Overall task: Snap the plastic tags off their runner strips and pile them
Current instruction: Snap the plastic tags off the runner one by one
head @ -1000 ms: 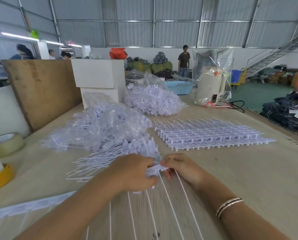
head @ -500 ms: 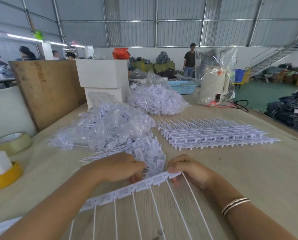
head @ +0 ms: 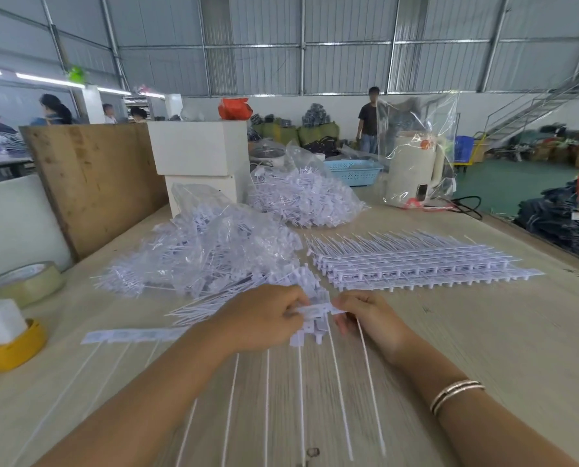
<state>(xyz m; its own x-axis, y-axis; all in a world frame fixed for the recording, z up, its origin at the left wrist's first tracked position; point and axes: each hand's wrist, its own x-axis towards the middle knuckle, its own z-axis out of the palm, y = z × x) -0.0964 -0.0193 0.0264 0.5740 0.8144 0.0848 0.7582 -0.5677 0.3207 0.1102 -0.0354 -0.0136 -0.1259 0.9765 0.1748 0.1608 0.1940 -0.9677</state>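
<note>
Tag (head: 318, 310), at the near table (head: 483, 348) edge before the loose pile (head: 247, 299), is pinched between my left hand (head: 264, 320) and right hand (head: 370, 320), fingertips curled close on either side so it can bend and break off the strip (head: 133, 335). Fresh strips (head: 412, 267) wait just beyond.
</note>
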